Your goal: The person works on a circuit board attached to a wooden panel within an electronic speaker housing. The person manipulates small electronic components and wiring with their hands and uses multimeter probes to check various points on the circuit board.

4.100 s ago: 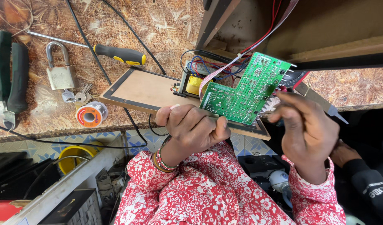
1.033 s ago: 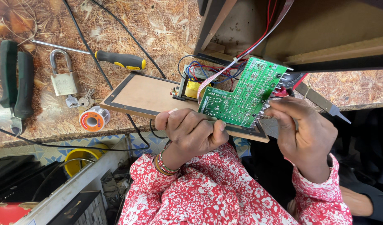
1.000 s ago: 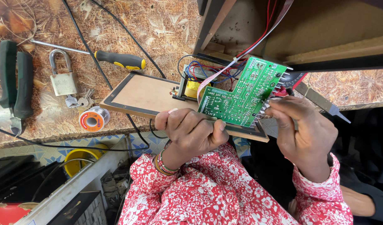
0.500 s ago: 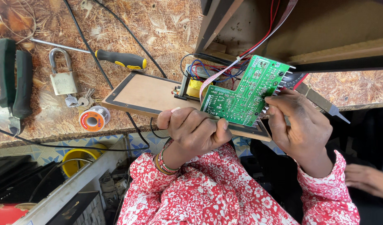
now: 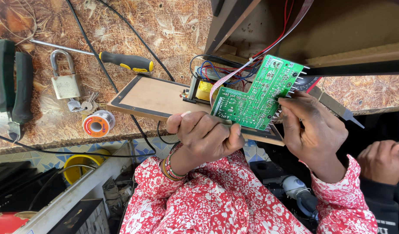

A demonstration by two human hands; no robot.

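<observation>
Green and studded with solder points, a circuit board [image 5: 256, 96] is held tilted above a brown wooden panel [image 5: 158, 96] that juts over the near edge of the mottled brown surface [image 5: 173, 30]. The left hand [image 5: 206, 136], its grip clenched around the board's lower edge, steadies it from below, with beaded bracelets [image 5: 170, 166] at the wrist of a red floral sleeve [image 5: 217, 201]. The right hand [image 5: 314, 130] has its grip closed on the board's right edge, fingertips pressed against a row of metal pins. Red, blue and black wires and a flat ribbon cable [image 5: 269, 43] run from the board toward a small yellow transformer [image 5: 202, 89] fixed on the panel. Toward the left edge of the surface lie green-handled pliers [image 5: 12, 86], a padlock [image 5: 65, 82] with keys, a spool of solder wire [image 5: 97, 123] near the front edge, and a screwdriver with a black and yellow handle [image 5: 121, 61] farther back. At the right edge of the view, another person's hand [image 5: 379, 162] in a dark sleeve is curled shut, well apart from the board.
</observation>
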